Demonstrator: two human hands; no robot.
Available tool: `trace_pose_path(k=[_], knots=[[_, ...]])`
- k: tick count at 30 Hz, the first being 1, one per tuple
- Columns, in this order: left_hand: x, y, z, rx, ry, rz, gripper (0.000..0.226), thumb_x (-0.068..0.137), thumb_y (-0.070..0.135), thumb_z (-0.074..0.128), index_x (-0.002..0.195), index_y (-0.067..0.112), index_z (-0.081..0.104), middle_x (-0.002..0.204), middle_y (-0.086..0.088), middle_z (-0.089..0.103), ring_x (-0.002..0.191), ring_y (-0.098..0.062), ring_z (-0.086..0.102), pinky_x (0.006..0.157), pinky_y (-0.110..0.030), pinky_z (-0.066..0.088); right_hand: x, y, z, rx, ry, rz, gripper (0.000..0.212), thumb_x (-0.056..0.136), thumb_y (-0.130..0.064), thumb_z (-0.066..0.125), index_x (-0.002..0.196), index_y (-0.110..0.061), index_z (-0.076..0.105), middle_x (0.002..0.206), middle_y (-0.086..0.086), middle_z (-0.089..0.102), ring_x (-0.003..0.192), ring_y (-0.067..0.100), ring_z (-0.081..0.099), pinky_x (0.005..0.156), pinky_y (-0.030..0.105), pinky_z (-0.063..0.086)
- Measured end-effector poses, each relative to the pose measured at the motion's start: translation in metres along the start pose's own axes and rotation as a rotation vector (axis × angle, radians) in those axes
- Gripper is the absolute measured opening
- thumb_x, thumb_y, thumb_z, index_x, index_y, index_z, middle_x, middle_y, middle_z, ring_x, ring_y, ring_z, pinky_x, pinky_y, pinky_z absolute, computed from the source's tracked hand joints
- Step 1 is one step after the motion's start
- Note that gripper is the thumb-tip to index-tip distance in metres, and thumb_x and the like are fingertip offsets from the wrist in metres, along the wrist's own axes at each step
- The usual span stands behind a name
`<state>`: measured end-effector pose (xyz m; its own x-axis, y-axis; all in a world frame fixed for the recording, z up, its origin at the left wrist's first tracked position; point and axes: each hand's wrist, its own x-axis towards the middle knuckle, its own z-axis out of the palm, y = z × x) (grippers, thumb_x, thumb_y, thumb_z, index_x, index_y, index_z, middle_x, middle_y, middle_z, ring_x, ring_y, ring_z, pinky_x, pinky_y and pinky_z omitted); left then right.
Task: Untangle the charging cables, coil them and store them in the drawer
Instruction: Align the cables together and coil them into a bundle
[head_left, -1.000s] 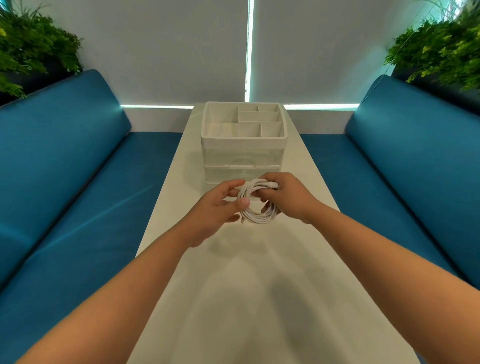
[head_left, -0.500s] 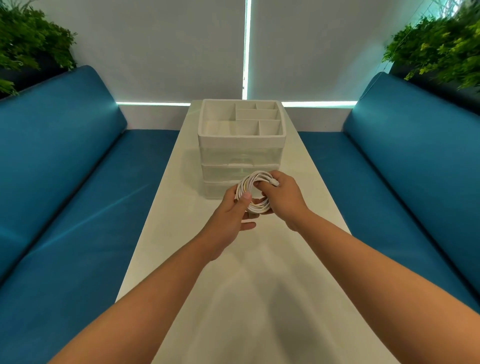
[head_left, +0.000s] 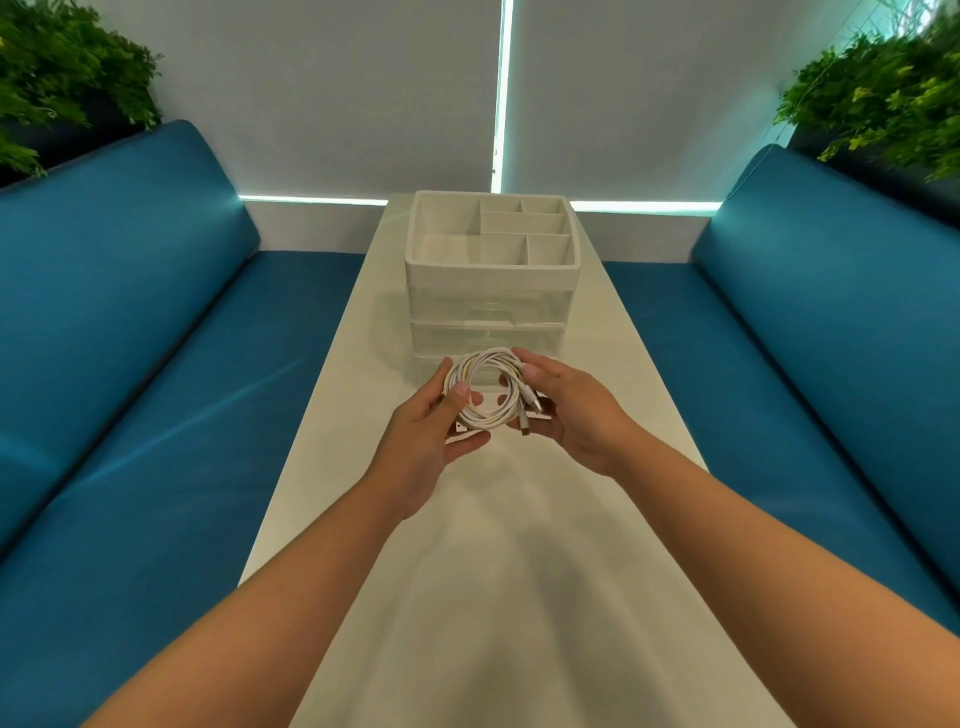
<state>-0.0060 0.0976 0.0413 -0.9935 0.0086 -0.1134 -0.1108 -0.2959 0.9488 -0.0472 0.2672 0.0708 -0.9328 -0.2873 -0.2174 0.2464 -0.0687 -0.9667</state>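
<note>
A coil of white charging cables is held up between both hands, just in front of the drawer unit. My left hand grips its left side with thumb on top and fingers underneath. My right hand pinches its right side, where a plug end hangs down. The white drawer unit stands on the long white table, with clear drawers and an open divided tray on top. Its lowest drawer looks pulled out under the coil, mostly hidden by my hands.
Blue sofas run along both sides of the table, the left sofa and the right sofa. Green plants stand in both back corners. A grey blind covers the window behind.
Both hands have carried the coil forward toward the drawer unit and spread it into a flatter ring. The camera view has tilted slightly.
</note>
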Motion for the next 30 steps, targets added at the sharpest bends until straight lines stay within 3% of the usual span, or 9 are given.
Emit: trace_pose_path(k=[3, 7, 10, 16, 20, 26, 30], knots=[[0.000, -0.002, 0.001, 0.021, 0.016, 0.035, 0.049, 0.099, 0.025, 0.053, 0.147, 0.022, 0.043, 0.111, -0.014, 0.062, 0.116, -0.030, 0.062, 0.085, -0.034, 0.058, 0.001, 0.006, 0.008, 0.011, 0.093, -0.024, 0.037, 0.101, -0.019, 0.045, 0.137, -0.016, 0.052, 0.119, 0.010, 0.066, 0.094, 0.022, 0.064, 0.091, 0.044, 0.053], [-0.002, -0.004, -0.001, 0.058, 0.052, 0.060, 0.047, 0.099, 0.023, 0.053, 0.146, 0.021, 0.044, 0.118, -0.019, 0.063, 0.107, -0.024, 0.065, 0.086, -0.037, 0.058, -0.002, 0.015, 0.013, -0.166, 0.141, -0.094, 0.040, 0.102, -0.030, 0.042, 0.139, -0.017, 0.051, 0.125, 0.008, 0.064, 0.101, 0.018, 0.063, 0.081, 0.029, 0.057], [-0.003, -0.003, -0.010, 0.079, 0.073, 0.081, 0.043, 0.100, 0.022, 0.052, 0.143, 0.024, 0.049, 0.117, -0.015, 0.065, 0.108, -0.023, 0.065, 0.086, -0.039, 0.058, -0.003, 0.017, 0.013, -0.212, 0.117, -0.115, 0.037, 0.103, -0.028, 0.041, 0.135, -0.017, 0.055, 0.112, 0.006, 0.067, 0.090, 0.014, 0.063, 0.077, 0.022, 0.057], [0.000, 0.003, -0.026, 0.125, 0.095, 0.093, 0.038, 0.100, 0.025, 0.051, 0.138, 0.028, 0.054, 0.115, -0.012, 0.066, 0.109, -0.028, 0.064, 0.085, -0.041, 0.058, 0.001, 0.016, 0.011, -0.210, 0.110, -0.123, 0.031, 0.101, -0.019, 0.045, 0.127, -0.014, 0.062, 0.105, 0.010, 0.069, 0.085, 0.017, 0.065, 0.084, 0.031, 0.055], [0.005, 0.007, -0.039, 0.104, 0.151, 0.107, 0.032, 0.101, 0.024, 0.051, 0.131, 0.033, 0.056, 0.111, -0.009, 0.068, 0.108, -0.024, 0.065, 0.086, -0.042, 0.058, 0.017, 0.017, 0.008, -0.111, 0.173, -0.105, 0.028, 0.101, -0.014, 0.044, 0.121, -0.011, 0.062, 0.102, 0.004, 0.067, 0.081, 0.019, 0.066, 0.084, 0.036, 0.056], [0.013, 0.005, -0.067, 0.078, 0.244, 0.132, 0.042, 0.100, 0.025, 0.052, 0.142, 0.025, 0.048, 0.107, -0.008, 0.068, 0.102, -0.016, 0.067, 0.085, -0.037, 0.058, 0.077, 0.044, 0.009, 0.096, 0.260, 0.145, 0.022, 0.099, -0.011, 0.046, 0.115, -0.007, 0.060, 0.093, 0.005, 0.063, 0.078, 0.021, 0.065, 0.076, 0.033, 0.055], [0.016, 0.003, -0.087, 0.059, 0.281, 0.142, 0.039, 0.100, 0.024, 0.052, 0.138, 0.027, 0.051, 0.105, -0.009, 0.065, 0.096, -0.014, 0.064, 0.084, -0.036, 0.058, 0.121, 0.049, 0.019, 0.346, 0.325, 0.226, 0.009, 0.097, -0.008, 0.048, 0.092, -0.008, 0.056, 0.084, 0.006, 0.057, 0.072, 0.019, 0.061, 0.073, 0.030, 0.055]])
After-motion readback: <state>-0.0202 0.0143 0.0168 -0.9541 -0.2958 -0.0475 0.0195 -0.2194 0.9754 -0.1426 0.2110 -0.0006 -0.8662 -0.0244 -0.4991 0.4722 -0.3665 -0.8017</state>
